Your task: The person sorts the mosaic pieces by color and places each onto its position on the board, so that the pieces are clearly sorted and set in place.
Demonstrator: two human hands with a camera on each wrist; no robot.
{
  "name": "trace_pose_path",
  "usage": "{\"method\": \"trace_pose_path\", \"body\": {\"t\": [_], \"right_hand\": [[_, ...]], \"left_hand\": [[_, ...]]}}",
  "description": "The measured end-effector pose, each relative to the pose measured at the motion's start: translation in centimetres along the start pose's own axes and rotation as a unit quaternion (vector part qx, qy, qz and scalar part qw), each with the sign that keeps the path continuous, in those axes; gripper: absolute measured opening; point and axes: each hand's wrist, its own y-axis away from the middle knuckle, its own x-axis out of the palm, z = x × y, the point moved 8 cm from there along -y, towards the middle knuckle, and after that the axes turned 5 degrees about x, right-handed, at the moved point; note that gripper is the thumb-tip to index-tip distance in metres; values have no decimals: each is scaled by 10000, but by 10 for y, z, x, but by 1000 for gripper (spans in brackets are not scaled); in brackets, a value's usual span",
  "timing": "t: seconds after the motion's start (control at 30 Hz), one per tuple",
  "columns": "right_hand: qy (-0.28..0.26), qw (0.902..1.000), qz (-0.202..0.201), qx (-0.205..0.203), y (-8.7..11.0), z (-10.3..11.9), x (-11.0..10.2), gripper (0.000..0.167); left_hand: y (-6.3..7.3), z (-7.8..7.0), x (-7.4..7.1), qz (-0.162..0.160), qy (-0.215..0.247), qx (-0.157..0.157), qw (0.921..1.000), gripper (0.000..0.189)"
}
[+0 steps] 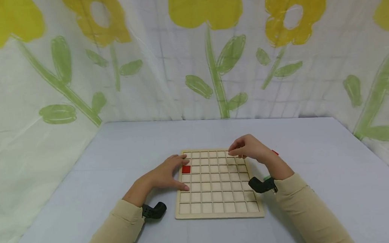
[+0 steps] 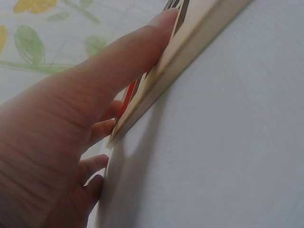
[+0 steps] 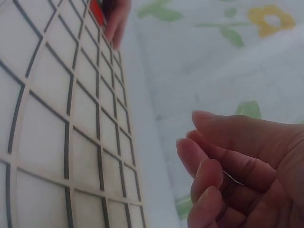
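A wooden grid board [image 1: 219,216] lies on the table, with a red square tile [image 1: 186,169] in its leftmost column, a little below the top. My left hand [image 1: 165,173] rests at the board's left side, fingers spread on either side of the tile; in the left wrist view the thumb [image 2: 137,52] lies over the rim. Above the upper right corner, my right hand [image 1: 249,147] hovers with loosely bent fingers. The right wrist view shows nothing between its thumb and fingertips [image 3: 202,166].
Beside the board's right edge, a red piece [image 1: 275,152] and a green piece [image 1: 267,177] are partly hidden by my right arm. The pale table [image 1: 141,140] extends around the board, and a flower-printed curtain [image 1: 164,82] hangs behind it.
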Motion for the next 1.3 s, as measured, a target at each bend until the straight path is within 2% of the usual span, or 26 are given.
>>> {"method": "trace_pose_path", "body": {"t": [0.13, 0.4, 0.63, 0.77, 1.0, 1.3], "right_hand": [[135, 9998, -117, 105, 5, -10, -11, 24], [320, 9983, -312, 377, 14, -28, -36, 28], [184, 9953, -384, 870, 29, -51, -56, 32], [299, 9945, -442, 901, 37, -62, -66, 35], [512, 9908, -538, 1131, 48, -80, -76, 40], [766, 9873, -414, 1325, 56, -95, -82, 40]], "left_hand": [[1, 1, -1, -16, 46, -70, 10000, 90], [0, -1, -1, -33, 169, -10, 9999, 90], [0, -2, 0, -14, 232, 26, 9997, 89], [1, -2, 0, -12, 264, 23, 9996, 89], [2, -2, 0, 2, 266, 32, 9996, 89], [2, -4, -1, -19, 268, 48, 9996, 88]]}}
